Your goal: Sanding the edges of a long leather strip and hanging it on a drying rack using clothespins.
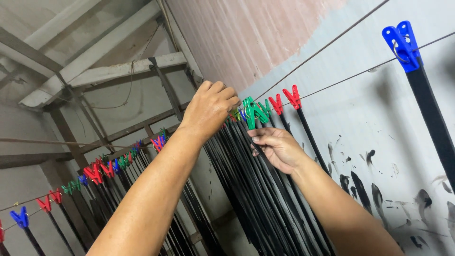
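My left hand (211, 106) is raised to a taut wire line (332, 83), fingers closed around a clothespin hidden behind them. My right hand (277, 148) sits just below, pinching a thin black strip (265, 166) under a green clothespin (250, 113). Two red clothespins (286, 101) hang to the right on the same wire, each clamping a black strip. A blue clothespin (403, 45) grips a wider black strip (433, 118) at the far right.
A second wire at the lower left carries a row of red, green and blue clothespins (97, 173) with many hanging black strips. A pale wall (379, 156) marked with black paint smears stands to the right. Wooden roof beams (109, 71) cross overhead.
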